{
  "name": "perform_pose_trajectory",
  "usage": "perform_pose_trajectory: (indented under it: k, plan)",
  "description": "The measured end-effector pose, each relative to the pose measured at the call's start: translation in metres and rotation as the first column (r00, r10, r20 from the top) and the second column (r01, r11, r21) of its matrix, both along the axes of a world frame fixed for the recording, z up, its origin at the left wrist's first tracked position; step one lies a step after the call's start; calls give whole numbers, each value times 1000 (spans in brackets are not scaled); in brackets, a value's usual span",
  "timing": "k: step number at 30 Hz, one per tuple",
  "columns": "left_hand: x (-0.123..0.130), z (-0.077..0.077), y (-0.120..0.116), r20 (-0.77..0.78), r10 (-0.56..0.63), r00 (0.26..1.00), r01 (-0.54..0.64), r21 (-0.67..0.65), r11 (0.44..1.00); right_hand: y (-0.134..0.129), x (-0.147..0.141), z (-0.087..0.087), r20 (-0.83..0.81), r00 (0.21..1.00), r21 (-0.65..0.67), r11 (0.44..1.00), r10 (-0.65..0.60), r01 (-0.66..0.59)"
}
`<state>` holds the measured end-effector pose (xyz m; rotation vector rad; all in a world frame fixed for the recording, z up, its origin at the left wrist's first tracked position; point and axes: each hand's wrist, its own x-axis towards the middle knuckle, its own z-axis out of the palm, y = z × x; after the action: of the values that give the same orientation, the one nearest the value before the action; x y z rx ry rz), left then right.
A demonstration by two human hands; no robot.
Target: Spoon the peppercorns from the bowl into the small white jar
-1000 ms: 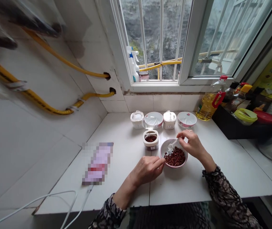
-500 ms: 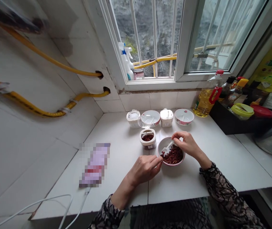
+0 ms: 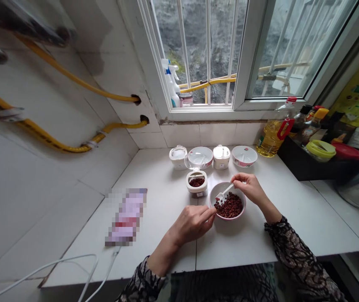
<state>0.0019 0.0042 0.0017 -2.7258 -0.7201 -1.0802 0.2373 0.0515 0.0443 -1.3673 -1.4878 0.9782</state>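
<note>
- My right hand (image 3: 251,189) is clamped on the spoon (image 3: 229,189), thumb and fingers together at its handle end, at centre right of the frame.
- Half a second ago the spoon's scoop lay down among the red bits (image 3: 232,206); now it sits higher, near the left of the bowl (image 3: 218,188), with a few bits showing at its tip.
- From that I judge the spoon has picked up a little, and most of the heap lies loose in the bowl, right of the frame's centre.
- My left hand (image 3: 194,222) has stayed by the bowl's left rim, fingertips touching it; whether they pinch or merely rest there, I cannot tell.
- Just left of the bowl, the open jar (image 3: 195,191) also holds red bits, its clear lid (image 3: 195,161) raised.
- Behind, along the pale counter (image 3: 166,243), stand two white jars (image 3: 221,158) and two flowered bowls (image 3: 244,157).
- To the right are an oil bottle (image 3: 270,137) and a dark rack (image 3: 300,163) of condiments.
- A blurred-out object (image 3: 126,218) lies lower left, beside a white cable (image 3: 93,268).
- Yellow pipes (image 3: 113,95) cross the upper left wall; a barred window (image 3: 242,79) fills the top.
</note>
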Motion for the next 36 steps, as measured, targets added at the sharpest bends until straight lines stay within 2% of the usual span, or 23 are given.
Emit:
perform_pose_trajectory:
  k: [8,13,18,21,24,26,27,29,32,36]
  plan:
    - [-1,-3,0,-9,13,1000,-13,-4,1000,3,-1,-6,5,999,30,999,-32,32]
    - [-1,-3,0,0,12,1000,-12,-8,1000,8,-4,-6,-123,992,20,999,-25,27]
    - [-1,-3,0,9,-1,1000,1,-16,1000,8,-22,0,-149,987,187,978,-65,93]
    - [-1,-3,0,2,6,1000,-6,-26,1000,2,-38,1,-14,997,397,915,-74,74]
    - [0,-2,0,3,13,1000,-13,-23,1000,-4,-49,1,224,973,624,775,-59,-97]
    - [0,-1,0,6,11,1000,-11,-18,1000,-7,-50,3,318,946,690,701,-66,-183]
    - [0,-1,0,5,10,1000,-10,-17,1000,-8,-49,5,334,939,701,686,-78,-192]
    - [0,-1,0,4,7,1000,-7,-16,1000,-9,-41,9,322,940,698,699,-115,-153]
    - [-1,-3,1,9,4,1000,-3,-12,1000,-9,-20,14,290,947,639,765,-140,-83]
    - [-1,-4,1,7,4,1000,-4,-15,1000,-5,5,8,377,925,516,840,-49,-166]
